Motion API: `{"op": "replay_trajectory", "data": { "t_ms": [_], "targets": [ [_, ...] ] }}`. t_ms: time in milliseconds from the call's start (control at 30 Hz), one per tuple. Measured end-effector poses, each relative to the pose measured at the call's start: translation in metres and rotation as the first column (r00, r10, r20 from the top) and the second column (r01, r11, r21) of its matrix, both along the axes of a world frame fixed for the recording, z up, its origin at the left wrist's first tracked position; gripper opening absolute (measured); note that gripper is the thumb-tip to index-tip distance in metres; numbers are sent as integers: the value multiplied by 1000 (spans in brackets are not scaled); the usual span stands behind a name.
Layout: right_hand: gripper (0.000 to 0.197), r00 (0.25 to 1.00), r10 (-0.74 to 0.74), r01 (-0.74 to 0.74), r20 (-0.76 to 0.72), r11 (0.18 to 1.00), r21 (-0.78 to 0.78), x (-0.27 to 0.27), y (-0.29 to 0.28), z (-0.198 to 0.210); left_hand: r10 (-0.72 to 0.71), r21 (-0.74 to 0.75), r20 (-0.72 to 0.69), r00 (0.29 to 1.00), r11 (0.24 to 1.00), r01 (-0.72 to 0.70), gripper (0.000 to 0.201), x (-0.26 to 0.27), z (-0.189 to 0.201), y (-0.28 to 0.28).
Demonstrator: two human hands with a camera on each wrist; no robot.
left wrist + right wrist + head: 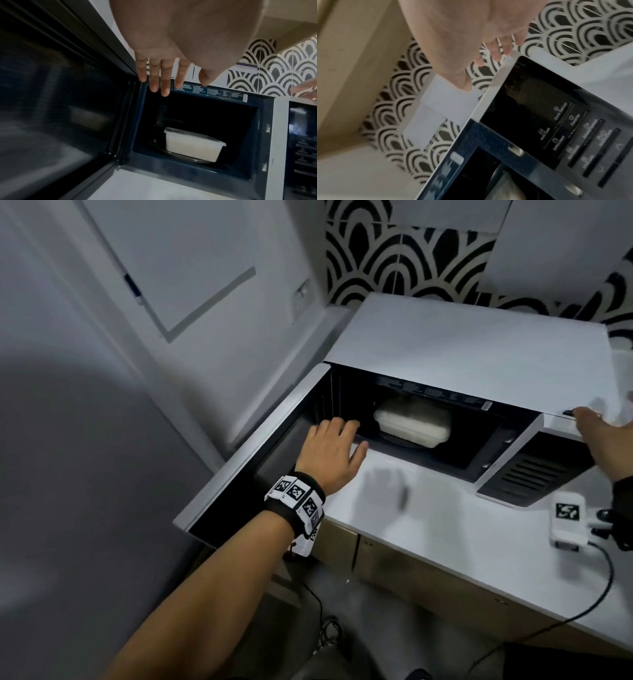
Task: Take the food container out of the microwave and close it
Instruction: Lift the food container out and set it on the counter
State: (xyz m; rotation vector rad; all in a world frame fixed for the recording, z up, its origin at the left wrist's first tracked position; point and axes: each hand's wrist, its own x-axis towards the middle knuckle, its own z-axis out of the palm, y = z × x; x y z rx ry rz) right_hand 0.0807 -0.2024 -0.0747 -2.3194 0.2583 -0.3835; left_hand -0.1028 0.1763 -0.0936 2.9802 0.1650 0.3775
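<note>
A white microwave (479,347) stands on the counter with its door (260,446) swung open to the left. Inside, a white lidded food container (412,424) (192,144) sits on the glass turntable (180,157). My left hand (334,446) (163,75) hovers at the left front of the cavity, fingers straight, holding nothing. My right hand (606,433) (489,54) is spread at the microwave's top right corner above the control panel (556,121), fingers extended and blurred. Whether it touches the casing I cannot tell.
The white countertop (445,525) runs in front of the microwave, with wooden cabinets (411,577) below. A black-and-white patterned tile wall (411,258) rises behind. A grey wall (171,285) lies left of the open door. A cable (565,618) trails from my right wrist device.
</note>
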Motion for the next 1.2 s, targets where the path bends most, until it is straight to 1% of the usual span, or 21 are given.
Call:
{"op": "replay_trajectory", "data": {
  "t_ms": [33, 67, 133, 167, 200, 267, 300, 366, 433, 466, 533, 600, 633, 666, 733, 800, 933, 966, 1099, 1199],
  "targets": [
    [69, 998, -9, 10, 68, 1000, -28, -9, 5, 1, -9, -27, -45, 999, 1000, 8, 49, 9, -3, 0],
    [62, 992, -12, 15, 130, 1000, -21, -23, 14, 5, -19, -57, -82, 996, 998, 14, 47, 18, -6, 0],
    [33, 980, 33, -24, 196, 998, -50, -52, 38, 14, -31, -117, -139, 990, 993, 14, 43, 36, -13, 0],
    [23, 983, 88, -83, 160, 996, -35, -69, 52, 18, -39, -149, -166, 985, 989, 13, 42, 47, -17, -2],
    [17, 984, 155, -156, 92, 988, 4, -86, 70, 22, -32, -188, -188, 982, 982, -4, 41, 55, -21, -2],
    [13, 966, 249, -248, -68, 968, 27, -101, 94, 11, -15, -318, -234, 972, 946, -62, 42, 74, -28, -4],
    [15, 943, 292, -293, -161, 956, 22, -101, 103, 0, 5, -402, -258, 966, 909, -112, 43, 84, -31, -6],
    [21, 872, 360, -382, -332, 924, -3, -93, 119, -21, 52, -540, -285, 957, 816, -205, 49, 104, -36, -10],
    [30, 809, 394, -432, -436, 902, 13, -78, 136, -37, 96, -618, -293, 951, 740, -265, 57, 125, -40, -14],
    [35, 794, 390, -431, -466, 902, 21, -67, 145, -43, 104, -644, -303, 947, 711, -284, 60, 135, -41, -16],
    [48, 777, 356, -375, -519, 924, 72, -43, 157, -56, 83, -683, -352, 932, 658, -317, 65, 156, -47, -17],
    [67, 764, 304, -276, -569, 951, 138, -20, 167, -64, 29, -715, -418, 908, 606, -348, 68, 172, -55, -15],
    [74, 752, 285, -223, -594, 958, 179, -11, 169, -69, -12, -722, -445, 896, 596, -351, 66, 178, -60, -14],
    [77, 739, 285, -173, -610, 956, 237, -4, 171, -72, -49, -726, -459, 887, 596, -343, 62, 183, -67, -12],
    [70, 721, 319, -64, -615, 914, 400, 4, 176, -76, -64, -719, -478, 876, 601, -349, 57, 191, -81, -9],
    [63, 709, 357, 30, -609, 847, 531, 6, 180, -79, -48, -720, -474, 879, 595, -356, 60, 193, -85, -9],
    [57, 767, 307, 133, -563, 782, 609, 7, 186, -85, 22, -700, -476, 879, 595, -394, 51, 190, -78, -20],
    [57, 775, 303, 153, -554, 762, 630, 5, 186, -87, 39, -706, -480, 876, 576, -413, 50, 187, -78, -22],
    [57, 800, 319, 168, -508, 693, 701, -9, 184, -88, 101, -762, -417, 903, 503, -408, 47, 174, -71, -23],
    [49, 810, 335, 164, -481, 658, 735, -20, 178, -88, 128, -813, -376, 918, 430, -393, 39, 162, -68, -24]
  ]
}}
